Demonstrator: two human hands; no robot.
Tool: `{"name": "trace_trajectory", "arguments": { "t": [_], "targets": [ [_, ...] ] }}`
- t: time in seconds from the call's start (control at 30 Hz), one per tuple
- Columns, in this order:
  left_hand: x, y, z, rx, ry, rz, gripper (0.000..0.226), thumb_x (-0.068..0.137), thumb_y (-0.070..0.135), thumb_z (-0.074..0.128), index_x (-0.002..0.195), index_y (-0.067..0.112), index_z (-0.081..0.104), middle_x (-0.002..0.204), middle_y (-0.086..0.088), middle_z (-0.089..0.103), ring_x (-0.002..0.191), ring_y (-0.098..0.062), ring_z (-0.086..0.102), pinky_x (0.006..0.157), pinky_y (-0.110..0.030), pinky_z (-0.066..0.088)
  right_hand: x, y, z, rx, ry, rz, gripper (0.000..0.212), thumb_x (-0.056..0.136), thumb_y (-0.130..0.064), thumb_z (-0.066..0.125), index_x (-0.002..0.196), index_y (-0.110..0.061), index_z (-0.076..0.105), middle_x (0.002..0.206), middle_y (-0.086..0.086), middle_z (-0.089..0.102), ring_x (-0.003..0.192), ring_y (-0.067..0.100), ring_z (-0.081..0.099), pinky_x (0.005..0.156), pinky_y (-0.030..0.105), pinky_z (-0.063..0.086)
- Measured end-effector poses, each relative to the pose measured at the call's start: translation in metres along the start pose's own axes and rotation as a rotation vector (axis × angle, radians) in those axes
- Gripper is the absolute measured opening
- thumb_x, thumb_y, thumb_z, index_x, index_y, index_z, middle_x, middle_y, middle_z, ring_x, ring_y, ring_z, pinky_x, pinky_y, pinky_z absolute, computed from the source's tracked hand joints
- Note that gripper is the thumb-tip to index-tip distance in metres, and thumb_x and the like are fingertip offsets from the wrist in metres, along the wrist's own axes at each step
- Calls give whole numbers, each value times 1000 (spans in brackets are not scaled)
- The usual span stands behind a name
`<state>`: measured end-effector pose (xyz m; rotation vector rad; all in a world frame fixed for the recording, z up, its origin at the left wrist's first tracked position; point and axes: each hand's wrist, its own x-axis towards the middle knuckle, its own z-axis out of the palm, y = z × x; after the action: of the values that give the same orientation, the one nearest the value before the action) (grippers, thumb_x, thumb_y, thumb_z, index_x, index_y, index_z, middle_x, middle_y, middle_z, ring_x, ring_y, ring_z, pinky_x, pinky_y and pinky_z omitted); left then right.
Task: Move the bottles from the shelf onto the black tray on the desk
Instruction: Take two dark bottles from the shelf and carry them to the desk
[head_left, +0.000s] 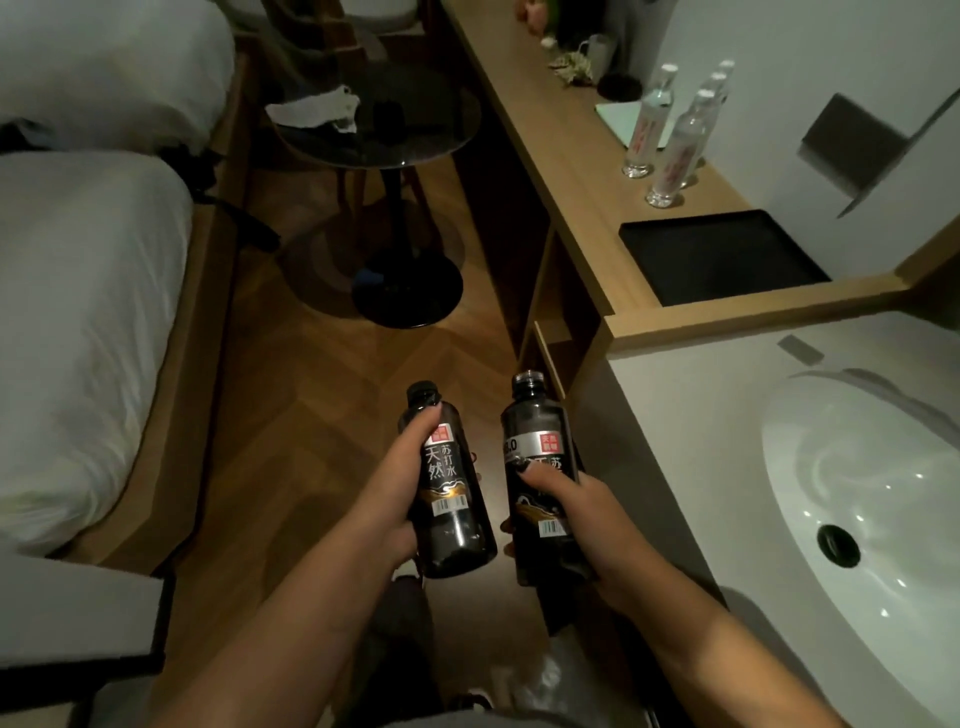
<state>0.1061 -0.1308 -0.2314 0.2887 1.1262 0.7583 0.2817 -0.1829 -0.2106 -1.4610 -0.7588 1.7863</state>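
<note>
My left hand (400, 499) grips a dark soda-water bottle (457, 530) with a black cap and a Chinese label. My right hand (576, 514) grips a second dark bottle (535, 436) of the same kind. Both bottles are held roughly upright over the wooden floor, low in front of me. The black tray (722, 254) lies on the wooden desk (571, 171) up and to the right, with nothing on it. Three clear bottles (675, 150) with white caps stand on the desk just beyond the tray.
A white sink (872, 499) is set in the counter at right. An open shelf compartment (561, 353) sits under the desk end. A round dark side table (384, 130) stands ahead; white beds (88, 322) fill the left. A cup and small items sit farther along the desk.
</note>
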Motion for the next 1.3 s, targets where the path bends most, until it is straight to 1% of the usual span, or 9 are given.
{"name": "trace_trajectory", "arguments": {
  "t": [0.23, 0.43, 0.7, 0.8, 0.9, 1.0, 1.1, 1.23, 1.3],
  "targets": [
    [87, 75, 13, 93, -60, -59, 41, 79, 48, 66, 92, 9, 64, 80, -11, 67, 68, -24, 63, 73, -36, 51, 80, -56, 2, 152, 137, -23, 38, 82, -32, 67, 114, -13, 57, 88, 17, 68, 75, 30, 67, 67, 38, 54],
    [153, 150, 38, 188, -130, -86, 38, 79, 46, 67, 91, 10, 65, 80, -10, 66, 69, -24, 63, 73, -35, 51, 148, -101, 2, 206, 221, -69, 31, 86, -32, 62, 114, -22, 53, 91, 20, 69, 74, 30, 68, 66, 36, 58],
    [233, 226, 99, 285, -160, -67, 40, 83, 48, 62, 91, 10, 65, 75, -7, 67, 67, -23, 64, 73, -35, 53, 230, -165, -36, 87, 366, -94, 49, 77, -45, 69, 120, -27, 53, 106, 12, 70, 94, 27, 70, 91, 49, 53],
    [270, 244, 126, 294, -178, -83, 40, 83, 48, 62, 93, 9, 65, 75, -8, 67, 66, -23, 65, 72, -35, 54, 262, -187, -55, 118, 367, -99, 40, 78, -42, 68, 114, -28, 55, 105, 12, 70, 95, 28, 69, 90, 49, 54],
    [307, 260, 161, 286, -206, -106, 39, 83, 47, 62, 88, 8, 66, 71, -7, 67, 61, -22, 65, 62, -31, 55, 295, -214, -79, 128, 381, -85, 28, 81, -38, 67, 105, -29, 57, 100, 11, 72, 91, 27, 69, 87, 47, 55],
    [339, 273, 194, 291, -192, -165, 42, 85, 48, 61, 90, 7, 67, 70, -9, 67, 60, -24, 65, 57, -32, 56, 321, -236, -101, 181, 400, -65, 32, 79, -36, 70, 107, -27, 59, 97, 12, 73, 88, 28, 70, 85, 47, 56],
    [369, 284, 226, 322, -209, -175, 45, 83, 50, 61, 97, 7, 67, 75, -9, 67, 66, -24, 65, 68, -36, 56, 342, -257, -125, 208, 450, -74, 32, 76, -33, 72, 106, -25, 62, 95, 10, 73, 85, 27, 71, 81, 46, 56],
    [406, 296, 264, 342, -176, -181, 39, 84, 47, 62, 87, 9, 66, 71, -7, 65, 66, -23, 63, 72, -36, 53, 362, -283, -153, 176, 589, -72, 34, 73, -28, 76, 105, -29, 62, 97, 0, 71, 89, 17, 69, 85, 37, 56],
    [425, 302, 280, 367, -157, -189, 42, 80, 48, 67, 97, 10, 66, 78, -9, 66, 74, -25, 64, 82, -40, 52, 370, -294, -166, 156, 659, -83, 32, 70, -26, 78, 97, -32, 62, 96, -2, 70, 89, 14, 68, 87, 38, 54]
  ]
}}
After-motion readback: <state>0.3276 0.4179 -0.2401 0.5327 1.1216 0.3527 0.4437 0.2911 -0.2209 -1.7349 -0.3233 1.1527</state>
